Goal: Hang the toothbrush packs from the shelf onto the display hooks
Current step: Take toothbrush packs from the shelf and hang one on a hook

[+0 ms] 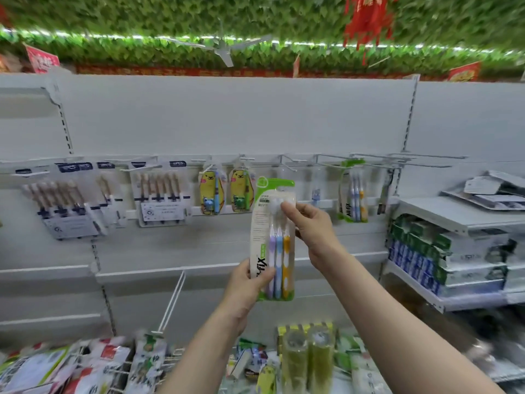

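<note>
A white metal back panel (227, 120) carries a row of thin white wire display hooks (335, 163), on which hang dark-labelled packs of brown-handled toothbrushes (160, 191), two yellow cartoon toothbrush packs (225, 191) and a green-topped three-brush pack (353, 194). To the right, a white metal shelf (443, 214) holds loose flat grey-and-white packs (488, 189). Along the bottom, a white wire basket (170, 362) holds mixed packets, blurred.

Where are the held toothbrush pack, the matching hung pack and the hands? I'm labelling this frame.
held toothbrush pack (277, 245), head view, blister middle
hung pack (353, 194), head view, brush handles
left hand (245, 285), head view, back
right hand (312, 226), head view, back
</note>
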